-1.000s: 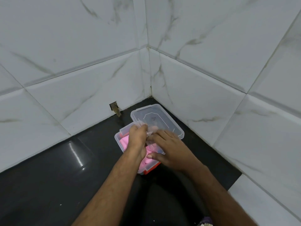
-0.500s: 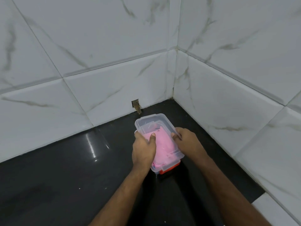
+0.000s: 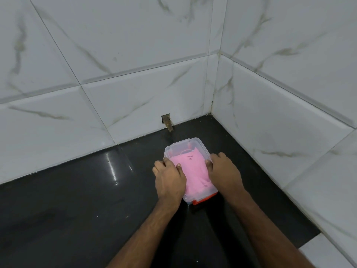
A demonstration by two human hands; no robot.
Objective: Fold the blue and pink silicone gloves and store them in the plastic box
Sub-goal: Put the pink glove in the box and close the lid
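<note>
A clear plastic box (image 3: 185,147) with its clear lid on stands on the black counter near the wall corner. A folded pink glove (image 3: 193,171) shows through the lid. No blue glove can be seen. An orange latch (image 3: 204,200) sits at the box's near end. My left hand (image 3: 169,180) grips the box's left side, thumb on the lid. My right hand (image 3: 225,173) grips the right side, thumb on the lid edge.
The glossy black counter (image 3: 87,200) runs left and toward me. White marble tile walls (image 3: 270,113) meet in a corner behind and to the right of the box. A small chipped hole (image 3: 166,120) marks the back wall's base.
One second ago the lid lay open behind the box and both hands were inside. The lid now covers the box, and both hands press on its sides.
</note>
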